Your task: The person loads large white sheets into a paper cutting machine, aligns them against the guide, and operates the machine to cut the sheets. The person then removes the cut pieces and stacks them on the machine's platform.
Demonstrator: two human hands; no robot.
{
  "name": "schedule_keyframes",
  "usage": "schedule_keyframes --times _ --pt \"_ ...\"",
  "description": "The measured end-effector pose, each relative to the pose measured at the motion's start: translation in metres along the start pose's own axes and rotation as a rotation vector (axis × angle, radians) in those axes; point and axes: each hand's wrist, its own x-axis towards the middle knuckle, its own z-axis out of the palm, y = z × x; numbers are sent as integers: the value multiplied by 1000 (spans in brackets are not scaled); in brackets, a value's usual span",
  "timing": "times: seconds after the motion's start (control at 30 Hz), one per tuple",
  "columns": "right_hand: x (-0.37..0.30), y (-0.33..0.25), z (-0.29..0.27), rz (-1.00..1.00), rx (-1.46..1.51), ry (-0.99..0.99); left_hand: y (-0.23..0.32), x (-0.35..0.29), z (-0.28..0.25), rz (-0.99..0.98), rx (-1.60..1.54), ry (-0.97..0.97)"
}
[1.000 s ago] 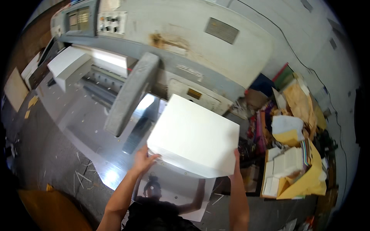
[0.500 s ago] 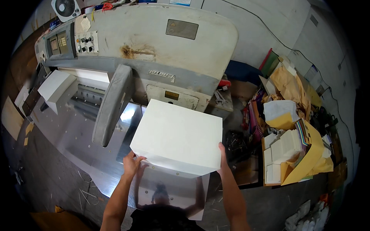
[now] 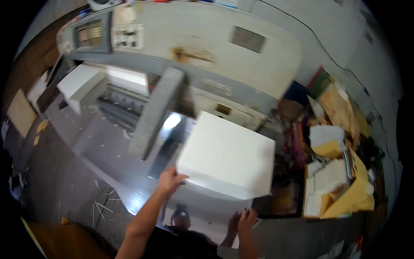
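A thick block of white paper [image 3: 228, 155] rests on the shiny metal table [image 3: 198, 213] of a large machine. At its near left corner my left hand [image 3: 170, 180] grips it, the thumb lying along the near face. My right hand [image 3: 247, 221] is off the block, by the table's near right edge, its fingers loosely apart and slightly blurred. Nothing shows in that hand. Both hands are mirrored in the polished table.
The pale machine [image 3: 202, 39] has a control panel [image 3: 128, 36] and a grey arm [image 3: 157, 112] over the table. Another white paper block [image 3: 82, 84] stands at the far left. At right is a box of paper offcuts [image 3: 330, 181]; paper strips [image 3: 101, 207] litter the floor.
My right hand has left the block's right side and come down to the table's near edge. The left hand stays at the corner. The view has shifted, moving the scene rightward.
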Motion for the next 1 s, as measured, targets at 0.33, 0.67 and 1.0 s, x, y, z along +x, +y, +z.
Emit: schedule_keyframes --times 0.33,0.67,1.0 --pt "-96 -219 134 -611 -100 -168 -187 -82 -275 377 541 450" --pt "-158 -546 369 -845 -101 -343 -337 -306 -529 -530 444 393" --pt "-142 -807 635 -824 27 -395 -362 -72 -853 -197 109 577"
